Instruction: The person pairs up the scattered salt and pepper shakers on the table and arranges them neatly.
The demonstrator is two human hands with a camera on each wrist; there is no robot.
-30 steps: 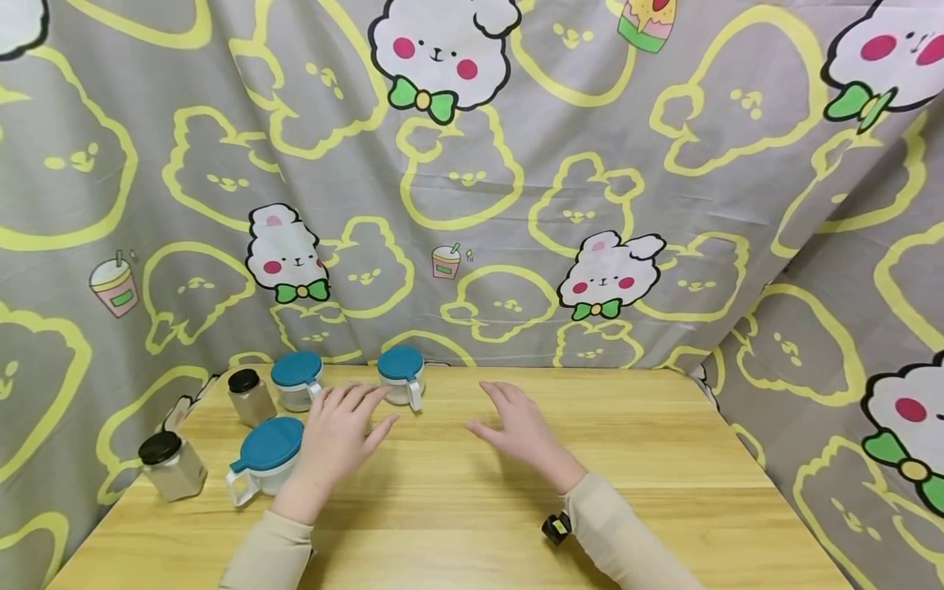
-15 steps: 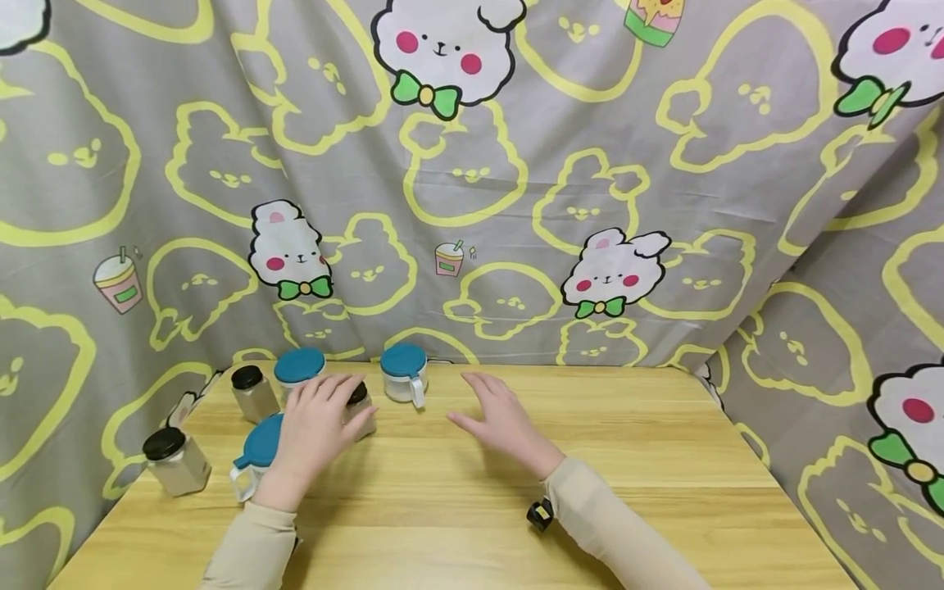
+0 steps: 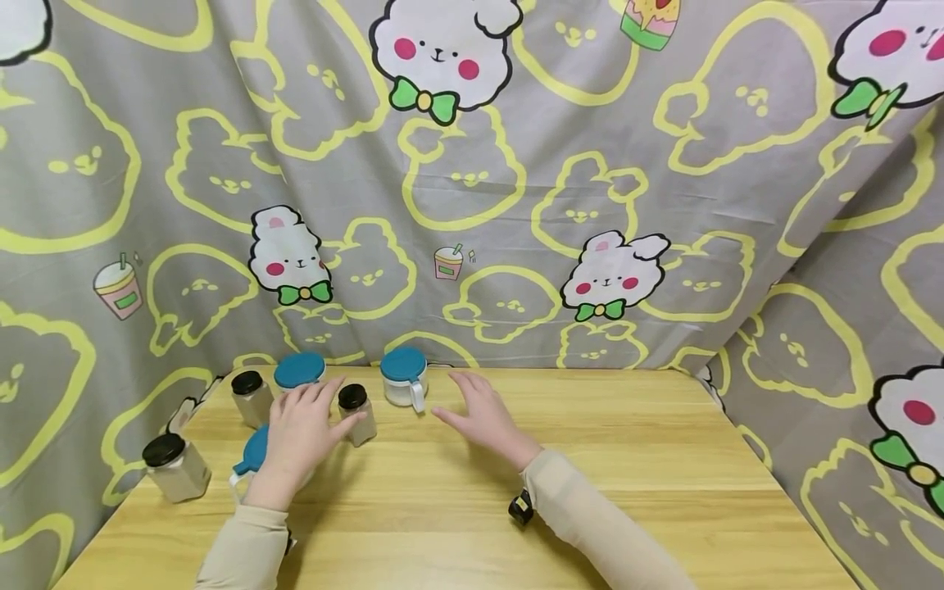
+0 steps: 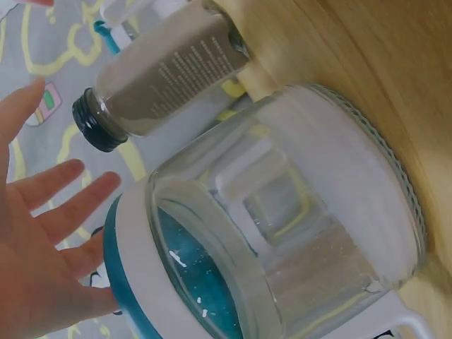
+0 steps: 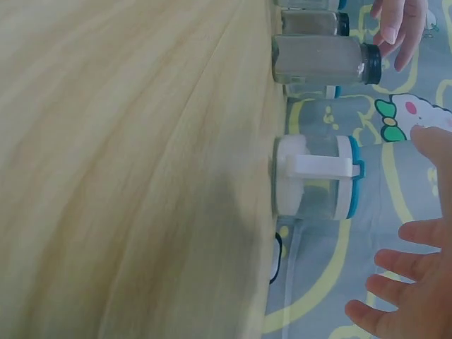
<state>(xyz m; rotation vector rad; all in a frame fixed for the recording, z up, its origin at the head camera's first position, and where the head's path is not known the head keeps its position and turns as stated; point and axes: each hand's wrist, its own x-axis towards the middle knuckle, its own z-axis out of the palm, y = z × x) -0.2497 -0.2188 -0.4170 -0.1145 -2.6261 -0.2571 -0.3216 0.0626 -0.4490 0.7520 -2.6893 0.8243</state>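
My left hand (image 3: 301, 438), fingers spread, hovers over a glass jar with a blue lid and white handle (image 3: 254, 449), partly hiding it. In the left wrist view the fingers (image 4: 74, 212) are beside that jar's lid (image 4: 131, 272); whether they touch I cannot tell. Just right of the hand stands a black-capped glass jar (image 3: 358, 419) of greyish powder. My right hand (image 3: 483, 419) is in the air with nothing in it, right of another blue-lidded jar (image 3: 404, 378). That jar holds something white low down in the right wrist view.
A third blue-lidded jar (image 3: 298, 369) stands behind the left hand. Two more black-capped jars, one at the back (image 3: 251, 400) and one at the front (image 3: 175, 469), stand along the left side of the wooden table (image 3: 627, 524). A patterned curtain (image 3: 472, 319) hangs behind.
Both hands have drifted left, the left one further over the front blue-lidded jar. The black-capped jar beside it, hidden before, has come into sight. None of the jars has visibly moved.
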